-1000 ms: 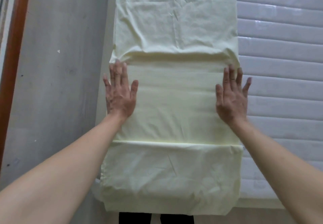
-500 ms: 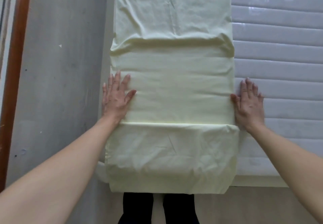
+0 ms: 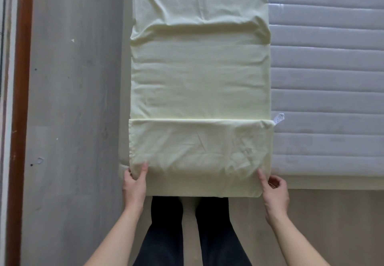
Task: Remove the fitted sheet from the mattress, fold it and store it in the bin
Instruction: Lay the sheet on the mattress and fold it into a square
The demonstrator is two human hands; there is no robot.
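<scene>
The sheet (image 3: 199,91) is laid in a long folded strip along the mattress's (image 3: 328,74) left edge, its near end draped over the front edge. That end's corners are pinched by the left grip (image 3: 135,180) and right grip (image 3: 274,188).

Pale yellow fitted sheet (image 3: 199,82) folded into long strip, flat along bare quilted mattress (image 3: 328,82) left edge, near end overhanging

A grey floor (image 3: 79,120) runs left beside a brown wooden strip (image 3: 19,120); dark-trousered legs (image 3: 166,234) stand below.
</scene>
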